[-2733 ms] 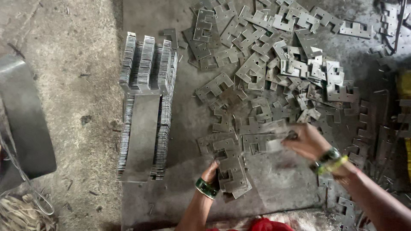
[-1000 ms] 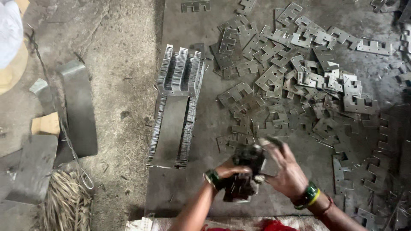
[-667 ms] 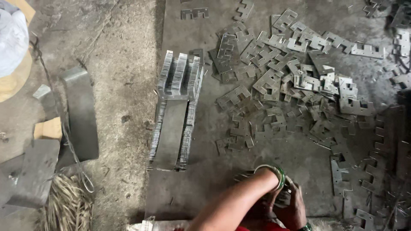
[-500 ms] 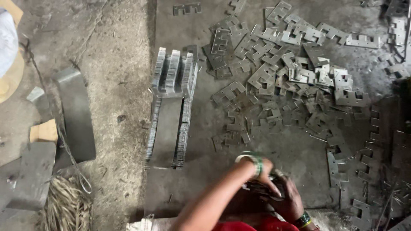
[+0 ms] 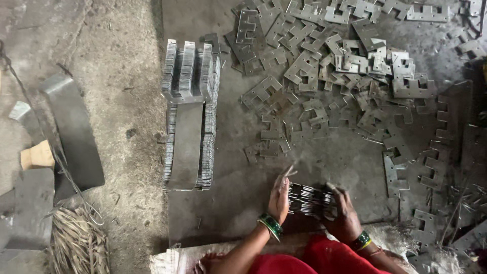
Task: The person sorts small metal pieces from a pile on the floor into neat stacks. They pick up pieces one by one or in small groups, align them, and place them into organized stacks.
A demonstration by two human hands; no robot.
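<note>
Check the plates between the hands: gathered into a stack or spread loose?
Gathered. The plates stand on edge in one tight bundle, the left hand pressing one end and the right hand the other.

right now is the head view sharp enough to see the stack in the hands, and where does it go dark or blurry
Head view: light is dim and flat, no glare; the bundle of metal plates between left hand and right hand reads as bright edges, slightly soft. The loose cut plates are fairly sharp. The right edge of the floor sheet falls into shadow, losing detail.
</note>
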